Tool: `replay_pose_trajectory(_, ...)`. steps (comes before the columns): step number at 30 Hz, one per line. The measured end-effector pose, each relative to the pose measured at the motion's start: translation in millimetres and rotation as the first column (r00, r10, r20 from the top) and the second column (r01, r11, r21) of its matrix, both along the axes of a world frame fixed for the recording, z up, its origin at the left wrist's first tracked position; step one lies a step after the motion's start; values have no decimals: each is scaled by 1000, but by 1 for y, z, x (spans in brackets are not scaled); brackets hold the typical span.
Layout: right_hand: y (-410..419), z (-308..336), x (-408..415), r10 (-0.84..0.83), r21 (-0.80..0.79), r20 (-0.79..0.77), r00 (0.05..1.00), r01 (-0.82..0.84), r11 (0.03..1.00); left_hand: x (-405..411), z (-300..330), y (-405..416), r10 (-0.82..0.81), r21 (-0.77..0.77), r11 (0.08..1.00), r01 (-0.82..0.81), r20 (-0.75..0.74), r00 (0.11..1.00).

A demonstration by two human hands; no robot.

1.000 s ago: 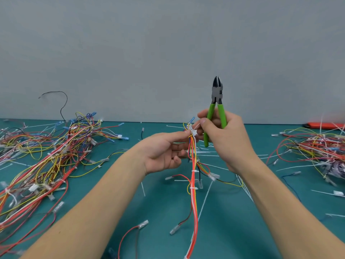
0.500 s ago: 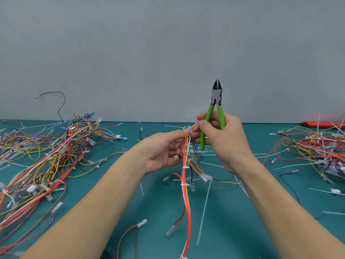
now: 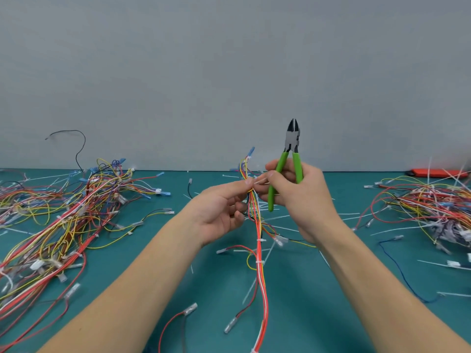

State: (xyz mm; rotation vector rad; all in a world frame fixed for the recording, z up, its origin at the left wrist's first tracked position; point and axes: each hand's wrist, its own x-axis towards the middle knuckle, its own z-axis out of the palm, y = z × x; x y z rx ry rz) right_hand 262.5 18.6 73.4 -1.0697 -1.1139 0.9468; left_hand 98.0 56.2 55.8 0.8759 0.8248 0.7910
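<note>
Your left hand (image 3: 219, 210) pinches the wire bundle (image 3: 258, 225) near its top, and it hangs limp over the table (image 3: 305, 289). Your right hand (image 3: 303, 197) curls round the cutters (image 3: 293, 149), thumb and forefinger nipping the cable tie (image 3: 260, 180). It looks light and floppy, so grip right at the tie. No readable writing anywhere.

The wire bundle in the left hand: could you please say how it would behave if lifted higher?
Probably floppy: below the left hand the wire bundle hangs and curves onto the table. Likely light, since fingertips alone carry it. Its loose branch ends might snag.
</note>
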Motion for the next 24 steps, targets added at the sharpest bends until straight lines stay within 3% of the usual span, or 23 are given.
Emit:
replay_pose_trajectory(3, -1, 2, 1, 10, -49, -117, 993, -16, 999, 0, 0, 0, -54, -22, 998, 55, 18, 998)
replay_pose_trajectory(7, -2, 4, -1, 22, -100, -219, 975, -44, 994, 5, -1, 0, 8, 10, 1000, -8, 72, 997)
replay_pose_trajectory(12, -3, 6, 0, 16, -100, -208, 978, -38, 994, 5, 4, -3, 141, 215, 970, -115, -112, 984)
replay_pose_trajectory(17, -3, 4, -2, -31, -125, -200, 979, 6, 992, 10, 7, -4, 374, 420, 856, -302, -98, 922)
replay_pose_trajectory(21, -4, 3, -3, 11, -135, -289, 957, -52, 990, 9, 8, -4, 324, 415, 862, -290, -13, 946)
replay_pose_trajectory(24, -4, 4, -1, 6, -130, -222, 975, -35, 991, 6, 7, -3, 271, 433, 869, -241, -9, 962)
